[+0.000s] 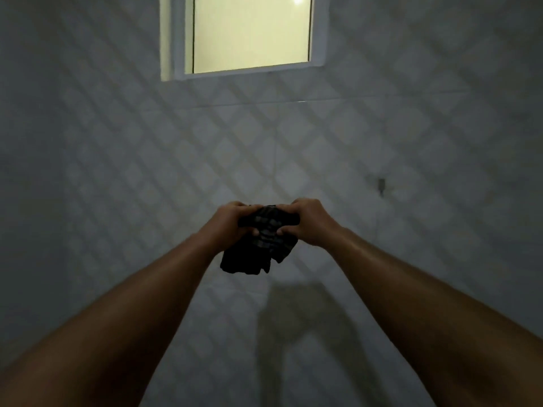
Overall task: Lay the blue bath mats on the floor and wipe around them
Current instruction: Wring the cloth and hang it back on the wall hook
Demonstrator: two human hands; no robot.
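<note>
Left hand (230,227), right hand (310,223) gripping checked cloth (260,254)

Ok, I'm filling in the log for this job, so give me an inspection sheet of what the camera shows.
Surface: floor not in view; only the tiled wall shows.
Job's things: dark checked cloth, bunched up; no blue mats seen.
Clutter: nothing seen.
Hands: left hand and right hand both grip the cloth.
Cables: nothing seen.
Surroundings: lit window above; small fixture on the wall, right.
</note>
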